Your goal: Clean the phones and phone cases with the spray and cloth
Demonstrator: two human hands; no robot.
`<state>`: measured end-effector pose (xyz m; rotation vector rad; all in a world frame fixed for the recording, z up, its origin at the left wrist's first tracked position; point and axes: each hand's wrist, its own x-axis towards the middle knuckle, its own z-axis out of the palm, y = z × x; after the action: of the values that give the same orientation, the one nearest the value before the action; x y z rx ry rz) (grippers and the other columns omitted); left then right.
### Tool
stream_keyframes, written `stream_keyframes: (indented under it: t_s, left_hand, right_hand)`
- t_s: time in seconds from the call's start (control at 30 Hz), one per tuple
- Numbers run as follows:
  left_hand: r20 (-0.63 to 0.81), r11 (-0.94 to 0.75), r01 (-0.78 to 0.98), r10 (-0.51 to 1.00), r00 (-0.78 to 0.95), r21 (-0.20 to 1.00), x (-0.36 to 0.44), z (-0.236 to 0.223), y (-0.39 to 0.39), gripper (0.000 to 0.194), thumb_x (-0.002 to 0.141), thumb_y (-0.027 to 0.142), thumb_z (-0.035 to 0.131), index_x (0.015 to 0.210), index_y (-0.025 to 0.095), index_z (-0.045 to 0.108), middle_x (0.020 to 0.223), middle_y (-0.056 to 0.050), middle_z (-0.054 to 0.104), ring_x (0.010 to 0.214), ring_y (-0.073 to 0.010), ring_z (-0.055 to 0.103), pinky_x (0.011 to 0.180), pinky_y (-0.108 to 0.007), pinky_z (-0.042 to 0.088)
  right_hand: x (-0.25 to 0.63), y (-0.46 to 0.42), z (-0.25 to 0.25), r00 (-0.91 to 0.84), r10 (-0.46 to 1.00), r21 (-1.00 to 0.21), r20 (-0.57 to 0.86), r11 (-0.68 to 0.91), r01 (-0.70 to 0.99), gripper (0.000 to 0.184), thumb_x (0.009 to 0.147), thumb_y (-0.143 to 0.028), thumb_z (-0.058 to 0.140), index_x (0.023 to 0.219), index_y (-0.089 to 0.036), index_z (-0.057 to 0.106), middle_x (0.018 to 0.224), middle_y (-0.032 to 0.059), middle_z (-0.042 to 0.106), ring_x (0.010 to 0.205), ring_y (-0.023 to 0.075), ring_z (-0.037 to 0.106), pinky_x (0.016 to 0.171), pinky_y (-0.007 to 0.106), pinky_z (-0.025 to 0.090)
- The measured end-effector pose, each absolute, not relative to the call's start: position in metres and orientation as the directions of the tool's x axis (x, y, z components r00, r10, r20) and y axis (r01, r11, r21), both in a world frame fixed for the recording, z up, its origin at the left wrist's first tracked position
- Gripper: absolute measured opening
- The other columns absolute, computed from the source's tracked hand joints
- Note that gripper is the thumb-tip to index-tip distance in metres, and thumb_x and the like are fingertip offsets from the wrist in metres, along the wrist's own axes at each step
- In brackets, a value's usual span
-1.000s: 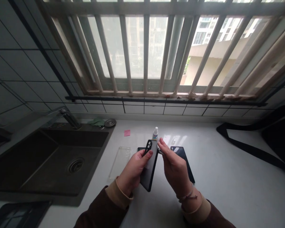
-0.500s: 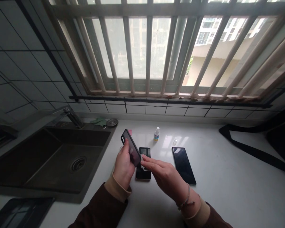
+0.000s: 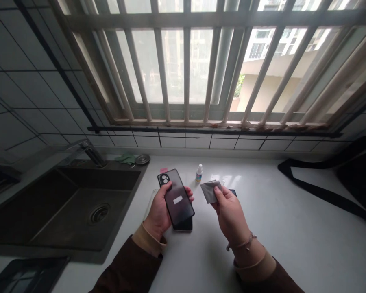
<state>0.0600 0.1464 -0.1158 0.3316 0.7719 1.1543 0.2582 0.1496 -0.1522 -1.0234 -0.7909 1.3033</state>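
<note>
My left hand grips a black phone case, its inner side facing me with a small white label and a round camera cut-out at the top. My right hand pinches a small grey wiping cloth just right of the case. Under the case lies a phone on the white counter; only its lower end shows. A second dark phone is mostly hidden behind my right hand. A small dropper bottle stands behind them. A clear case lies left of my left hand.
A dark sink with a tap is set into the counter at the left. A green rag and a round drain lid sit behind it. A pink note lies near the bottle. A black bag strap runs at the right. Barred window ahead.
My left hand has turned the black case so its inside faces me. My right hand has lifted off the phone on the counter and now holds the grey cloth up.
</note>
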Motion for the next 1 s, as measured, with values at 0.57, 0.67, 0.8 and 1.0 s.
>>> stream_keyframes:
  t_s: [0.57, 0.67, 0.8, 1.0]
  left_hand:
    - [-0.384, 0.521, -0.69, 0.85, 0.362, 0.502, 0.078, -0.127, 0.144, 0.068, 0.101, 0.068, 0.047, 0.115, 0.007, 0.074, 0.101, -0.022, 0.078, 0.098, -0.0321, 0.077, 0.097, -0.045, 0.059]
    - [-0.424, 0.484, -0.703, 0.862, 0.279, 0.521, 0.072, -0.124, 0.147, 0.074, 0.101, 0.071, 0.041, 0.104, 0.005, 0.076, 0.087, -0.021, 0.077, 0.082, -0.0305, 0.077, 0.084, -0.043, 0.062]
    - [-0.481, 0.39, -0.681, 0.875, 0.064, 0.62, 0.064, -0.12, 0.15, 0.078, 0.103, 0.07, 0.032, 0.094, 0.005, 0.075, 0.078, -0.017, 0.075, 0.064, -0.0249, 0.071, 0.065, -0.037, 0.061]
    - [-0.408, 0.242, -0.723, 0.911, -0.06, 0.647, 0.06, -0.116, 0.153, 0.066, 0.098, 0.073, 0.044, 0.1, 0.012, 0.07, 0.082, -0.011, 0.073, 0.074, -0.0248, 0.073, 0.072, -0.039, 0.063]
  right_hand:
    - [0.245, 0.127, -0.14, -0.452, 0.656, -0.553, 0.604, 0.754, 0.355, 0.047, 0.102, -0.006, 0.049, 0.142, -0.025, 0.065, 0.145, 0.0084, 0.068, 0.142, 0.0237, 0.059, 0.122, 0.047, 0.05]
    - [0.245, 0.122, -0.134, -0.536, 0.612, -0.581, 0.582, 0.773, 0.253, 0.045, 0.1, -0.005, 0.051, 0.138, -0.025, 0.066, 0.143, 0.007, 0.07, 0.14, 0.0218, 0.062, 0.125, 0.046, 0.045]
    - [0.248, 0.116, -0.123, -0.618, 0.59, -0.684, 0.519, 0.721, 0.114, 0.045, 0.097, -0.005, 0.054, 0.132, -0.028, 0.069, 0.136, 0.0033, 0.075, 0.135, 0.0195, 0.065, 0.125, 0.042, 0.045]
    - [0.254, 0.111, -0.101, -0.693, 0.628, -0.876, 0.355, 0.482, -0.013, 0.023, 0.106, -0.024, 0.055, 0.108, -0.024, 0.078, 0.099, 0.0016, 0.084, 0.094, 0.0178, 0.081, 0.124, 0.045, 0.043]
